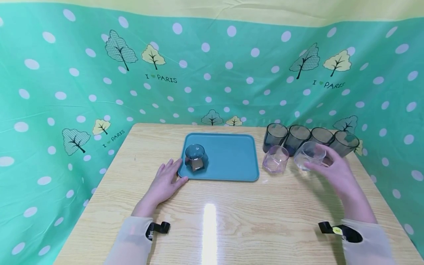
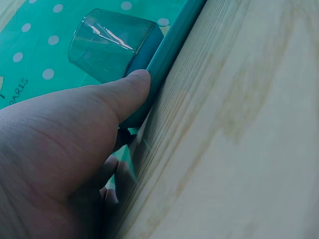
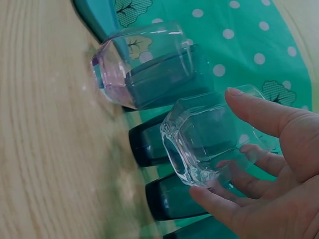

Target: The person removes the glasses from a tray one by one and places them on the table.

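Note:
My right hand grips a clear glass between thumb and fingers, at the front of the row of dark glasses. In the right wrist view this clear glass has a faceted base, which shows off the tabletop. Just left of it stands a pink-tinted glass with a similar shape. My left hand rests at the near left corner of a blue tray, its thumb against the rim and its fingers spread along the left side. A short dark glass stands upright on the tray's left part.
Several tall dark grey glasses stand in a row at the back right, the leftmost glass behind the pink one. A wooden table carries everything. Behind it hangs a green dotted cloth.

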Demonstrator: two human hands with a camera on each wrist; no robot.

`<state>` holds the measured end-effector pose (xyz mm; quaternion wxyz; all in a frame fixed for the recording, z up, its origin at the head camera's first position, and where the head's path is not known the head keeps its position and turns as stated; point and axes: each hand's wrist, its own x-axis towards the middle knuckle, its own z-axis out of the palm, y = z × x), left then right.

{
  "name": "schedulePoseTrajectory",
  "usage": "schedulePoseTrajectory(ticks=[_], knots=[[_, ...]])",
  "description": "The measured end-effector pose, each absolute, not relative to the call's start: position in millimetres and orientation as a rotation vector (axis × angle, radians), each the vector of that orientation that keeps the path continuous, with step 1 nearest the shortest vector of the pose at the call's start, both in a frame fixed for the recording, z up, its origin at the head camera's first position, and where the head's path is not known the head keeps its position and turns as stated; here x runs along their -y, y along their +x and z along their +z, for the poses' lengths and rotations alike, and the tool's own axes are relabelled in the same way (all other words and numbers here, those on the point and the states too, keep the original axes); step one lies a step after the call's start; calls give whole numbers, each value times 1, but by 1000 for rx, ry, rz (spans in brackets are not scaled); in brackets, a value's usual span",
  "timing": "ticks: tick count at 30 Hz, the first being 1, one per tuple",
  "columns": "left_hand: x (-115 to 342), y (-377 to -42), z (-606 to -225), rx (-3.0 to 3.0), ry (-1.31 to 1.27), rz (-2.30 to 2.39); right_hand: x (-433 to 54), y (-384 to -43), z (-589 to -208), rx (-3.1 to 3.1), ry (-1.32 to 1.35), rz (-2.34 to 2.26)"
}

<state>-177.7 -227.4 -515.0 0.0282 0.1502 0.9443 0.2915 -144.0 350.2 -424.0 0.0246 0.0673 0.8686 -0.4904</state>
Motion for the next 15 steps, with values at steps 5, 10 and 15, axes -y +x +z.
schedulePoseTrajectory(ticks=[5,10,15], knots=[[227,-178,-514,-2913,461,900,-352,-146,-431,-2658,224,-1482],[227,-177,-514,-2913,463,898,-352,-148,-438,-2640,216,-1508],[227,-177,-514,-2910,466,900,-349,-151,-444,-2634,185,-1546]])
